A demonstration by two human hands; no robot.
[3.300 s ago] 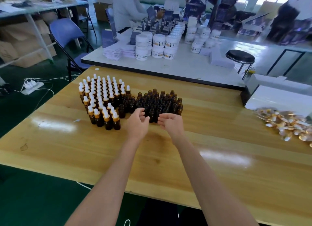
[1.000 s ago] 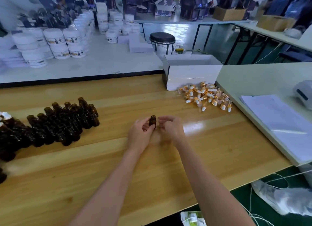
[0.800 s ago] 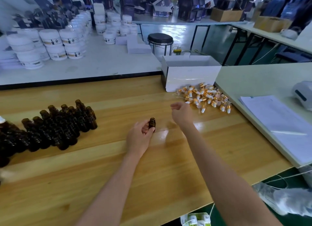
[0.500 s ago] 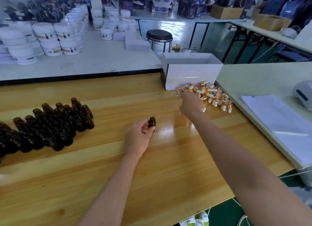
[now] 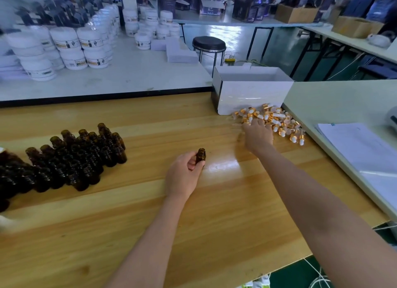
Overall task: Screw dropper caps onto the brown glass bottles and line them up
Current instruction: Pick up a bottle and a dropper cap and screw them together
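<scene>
My left hand (image 5: 182,176) grips one uncapped brown glass bottle (image 5: 201,155) upright on the wooden table (image 5: 214,234), near its middle. My right hand (image 5: 257,135) is stretched far to the right, its fingers laid out on the near edge of a pile of gold-and-white dropper caps (image 5: 285,124). Whether a cap is between the fingers is hidden. A cluster of several uncapped brown bottles (image 5: 81,156) stands at the left of the table.
An open white box (image 5: 251,96) stands just behind the cap pile. A pale table with a stack of paper (image 5: 365,150) adjoins on the right. Behind lies a white table with several white jars (image 5: 71,47), and a black stool (image 5: 208,43).
My right hand left the bottle and moved right to the cap pile. My left hand kept hold of the bottle in the same spot.
</scene>
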